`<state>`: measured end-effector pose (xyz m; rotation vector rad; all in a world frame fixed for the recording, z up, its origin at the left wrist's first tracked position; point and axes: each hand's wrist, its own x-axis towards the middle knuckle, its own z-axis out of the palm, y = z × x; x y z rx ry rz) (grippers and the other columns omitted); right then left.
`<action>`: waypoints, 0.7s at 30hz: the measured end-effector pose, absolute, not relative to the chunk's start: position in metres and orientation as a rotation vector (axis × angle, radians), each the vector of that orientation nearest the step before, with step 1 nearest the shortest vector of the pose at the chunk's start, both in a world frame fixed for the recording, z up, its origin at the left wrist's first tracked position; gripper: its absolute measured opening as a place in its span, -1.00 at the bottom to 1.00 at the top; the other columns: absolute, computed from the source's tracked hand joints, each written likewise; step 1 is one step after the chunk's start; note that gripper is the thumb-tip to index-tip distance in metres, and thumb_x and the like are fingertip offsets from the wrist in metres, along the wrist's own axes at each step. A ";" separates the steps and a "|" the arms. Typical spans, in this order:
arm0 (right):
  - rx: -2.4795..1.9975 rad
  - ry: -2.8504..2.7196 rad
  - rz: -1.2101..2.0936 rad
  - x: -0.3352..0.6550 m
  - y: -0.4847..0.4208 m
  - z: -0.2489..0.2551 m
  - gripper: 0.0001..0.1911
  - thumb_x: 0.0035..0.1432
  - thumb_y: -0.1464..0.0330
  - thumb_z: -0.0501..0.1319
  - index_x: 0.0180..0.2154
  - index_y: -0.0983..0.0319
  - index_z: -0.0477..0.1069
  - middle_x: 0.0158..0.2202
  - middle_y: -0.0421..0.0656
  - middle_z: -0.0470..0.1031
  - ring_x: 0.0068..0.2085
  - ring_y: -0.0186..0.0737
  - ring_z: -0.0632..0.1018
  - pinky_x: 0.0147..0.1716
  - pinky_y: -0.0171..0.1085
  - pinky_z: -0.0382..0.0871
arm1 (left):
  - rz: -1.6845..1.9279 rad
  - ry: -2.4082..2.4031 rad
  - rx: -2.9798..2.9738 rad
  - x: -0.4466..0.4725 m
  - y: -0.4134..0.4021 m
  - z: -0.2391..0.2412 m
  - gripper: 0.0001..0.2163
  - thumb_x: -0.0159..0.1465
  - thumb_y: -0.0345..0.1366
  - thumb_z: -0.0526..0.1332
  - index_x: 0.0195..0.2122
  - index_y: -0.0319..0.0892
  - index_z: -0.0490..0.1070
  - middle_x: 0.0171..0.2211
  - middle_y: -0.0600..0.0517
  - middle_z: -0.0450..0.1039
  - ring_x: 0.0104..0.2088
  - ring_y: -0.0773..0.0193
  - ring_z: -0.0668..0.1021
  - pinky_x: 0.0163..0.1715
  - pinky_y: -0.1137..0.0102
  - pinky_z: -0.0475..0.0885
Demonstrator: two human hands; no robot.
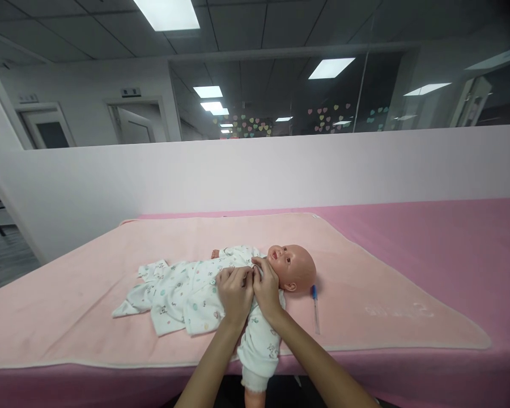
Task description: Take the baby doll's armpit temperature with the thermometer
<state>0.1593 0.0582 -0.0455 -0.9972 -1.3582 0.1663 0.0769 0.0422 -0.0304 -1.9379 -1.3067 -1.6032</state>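
Note:
A baby doll (297, 265) lies on its back with its head to the right, dressed in a white printed baby shirt (204, 289). My left hand (236, 289) rests on the chest, its fingers curled and pinching the shirt's front. Close against it, my right hand (267, 286) pinches the same cloth just below the doll's chin. The fingertips of both hands nearly meet, and the exact bit of cloth between them is hidden. One sleeved arm (259, 343) of the doll reaches toward me between my forearms. White printed pants (138, 297) extend to the left, their legs lying flat.
Beneath the doll spreads a peach blanket (365, 272) on a pink-covered table (463, 243). A slim clear stick with a blue end (315, 309), perhaps a pen, lies beside the doll's head. Behind the table stands a low white wall (255, 175) with glass above it.

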 end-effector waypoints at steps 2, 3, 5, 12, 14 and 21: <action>-0.995 -1.360 0.152 0.160 0.059 -0.046 -0.75 0.11 0.48 -0.05 -0.22 0.22 0.35 -0.25 -0.09 0.47 -0.17 -0.20 0.46 -0.15 -0.20 0.33 | -1.587 -1.270 -1.933 0.076 0.043 -0.032 -0.88 0.18 -0.37 0.15 -0.48 -0.12 0.43 -0.55 0.09 0.47 -0.42 0.25 0.35 -0.29 0.31 0.14; -0.993 -1.362 0.146 0.160 0.059 -0.047 -0.75 0.11 0.48 -0.04 -0.23 0.22 0.35 -0.25 -0.10 0.47 -0.18 -0.20 0.47 -0.15 -0.20 0.33 | -1.579 -1.250 -1.931 0.076 0.043 -0.032 -0.87 0.18 -0.38 0.14 -0.49 -0.12 0.42 -0.56 0.10 0.46 -0.43 0.26 0.35 -0.30 0.31 0.13; -0.985 -1.360 0.138 0.160 0.059 -0.048 -0.74 0.10 0.47 -0.04 -0.22 0.22 0.35 -0.26 -0.09 0.47 -0.19 -0.20 0.47 -0.17 -0.20 0.34 | -1.567 -1.216 -1.929 0.076 0.043 -0.033 -0.85 0.19 -0.39 0.13 -0.52 -0.13 0.40 -0.58 0.10 0.45 -0.45 0.27 0.34 -0.31 0.32 0.13; -0.993 -1.331 0.179 0.161 0.054 -0.045 -0.75 0.13 0.45 -0.04 -0.21 0.24 0.35 -0.25 -0.07 0.47 -0.20 -0.19 0.48 -0.17 -0.18 0.35 | -1.480 -1.213 -1.939 0.076 0.040 -0.032 -0.79 0.21 -0.37 0.09 -0.57 -0.14 0.34 -0.65 0.10 0.37 -0.50 0.29 0.33 -0.34 0.34 0.15; -0.994 -1.331 0.191 0.161 0.054 -0.044 -0.76 0.14 0.44 -0.04 -0.21 0.24 0.35 -0.25 -0.07 0.47 -0.21 -0.19 0.48 -0.18 -0.18 0.35 | -1.450 -1.214 -1.935 0.076 0.040 -0.032 -0.76 0.22 -0.36 0.08 -0.60 -0.14 0.33 -0.67 0.11 0.34 -0.51 0.31 0.32 -0.35 0.35 0.14; -0.978 -1.301 0.217 0.162 0.055 -0.045 -0.78 0.12 0.43 0.00 -0.22 0.23 0.36 -0.25 -0.08 0.49 -0.21 -0.20 0.50 -0.22 -0.21 0.38 | -1.427 -1.218 -1.943 0.076 0.041 -0.034 -0.75 0.22 -0.38 0.08 -0.61 -0.15 0.30 -0.67 0.10 0.34 -0.51 0.30 0.30 -0.37 0.35 0.14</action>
